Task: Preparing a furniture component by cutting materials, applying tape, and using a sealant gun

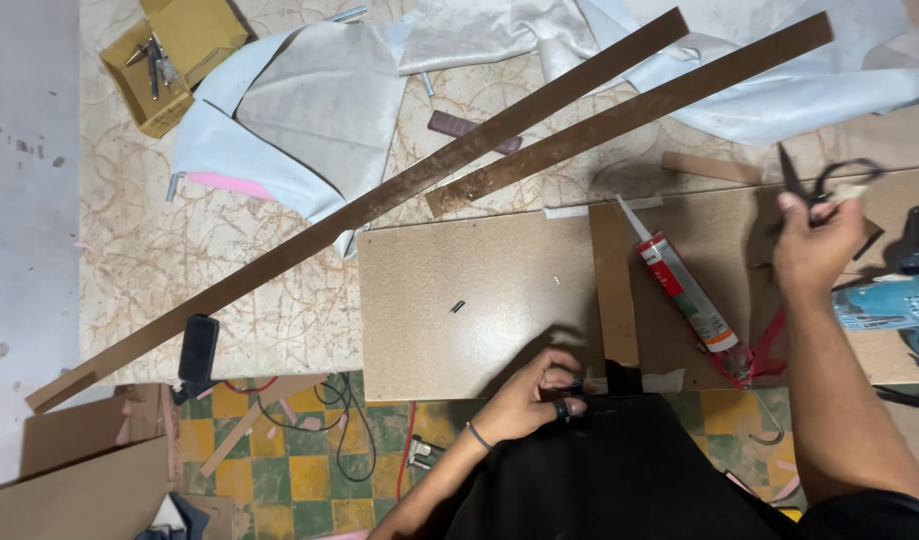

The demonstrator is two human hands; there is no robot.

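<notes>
Two bare hands are at work over a chipboard panel (480, 300) that lies on the table (280, 270). The right hand (818, 245) is raised at the far right, its fingers closed on the handles of one pair of black scissors (815, 180); the blades point up and to the left, away from the person, and the long axis runs on a diagonal. The left hand (525, 400) is at the near edge of the panel, fingers curled together and pinching black cloth (620, 460) — one finger wears a dark ring.

One caulking gun (695, 300) with a red-and-white tube lies on the panel between the hands, its nozzle pointing up-left. Two long brown strips (380, 200) cross the table diagonally, nearly parallel. One blue power tool (895, 300) sits at the right edge, just beside the right forearm. One phone (198, 350) rests at the table's near edge — and one open cardboard box (170, 60) holding small tools stands at the far-left corner, beside pale fabric (310, 110).
</notes>
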